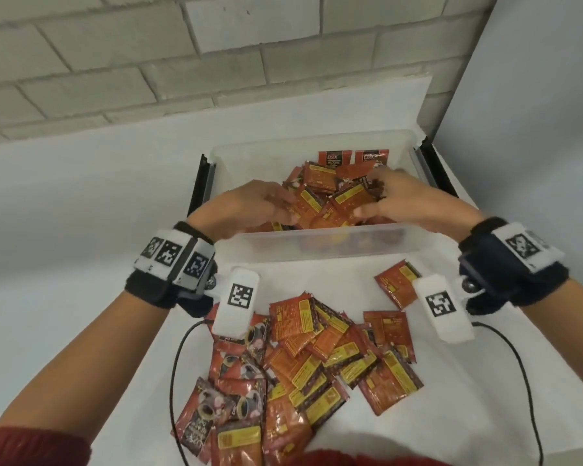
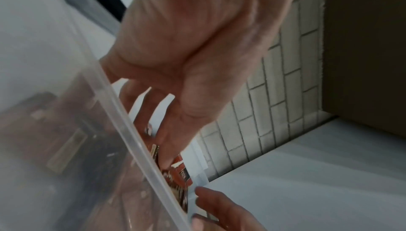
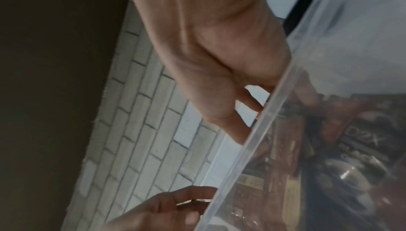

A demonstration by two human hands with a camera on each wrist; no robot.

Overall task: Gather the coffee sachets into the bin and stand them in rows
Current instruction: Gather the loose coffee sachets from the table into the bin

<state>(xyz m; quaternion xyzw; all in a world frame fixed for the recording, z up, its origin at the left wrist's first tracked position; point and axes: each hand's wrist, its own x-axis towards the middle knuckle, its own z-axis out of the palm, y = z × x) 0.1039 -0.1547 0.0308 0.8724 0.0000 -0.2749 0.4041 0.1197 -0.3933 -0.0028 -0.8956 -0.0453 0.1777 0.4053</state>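
Note:
A clear plastic bin [image 1: 317,240] stands in the middle of the white table. Inside it lies a loose heap of red and orange coffee sachets [image 1: 327,203], and two sachets [image 1: 336,159] stand upright against its far wall. My left hand [image 1: 280,210] reaches over the near rim, fingers relaxed on the heap's left side. My right hand [image 1: 381,200] lies spread on the heap's right side. In the left wrist view my left hand's fingers [image 2: 169,130] point straight down past the bin rim [image 2: 131,139]. In the right wrist view the rim [image 3: 252,148] hides the fingertips.
A big pile of sachets [image 1: 303,364] lies on the table in front of the bin, with one sachet [image 1: 396,280] apart at the right. Black rails [image 1: 201,183] flank the bin. Behind it is a brick wall, and a grey panel [image 1: 535,129] stands at the right. Black cables [image 1: 174,364] trail from my wrists.

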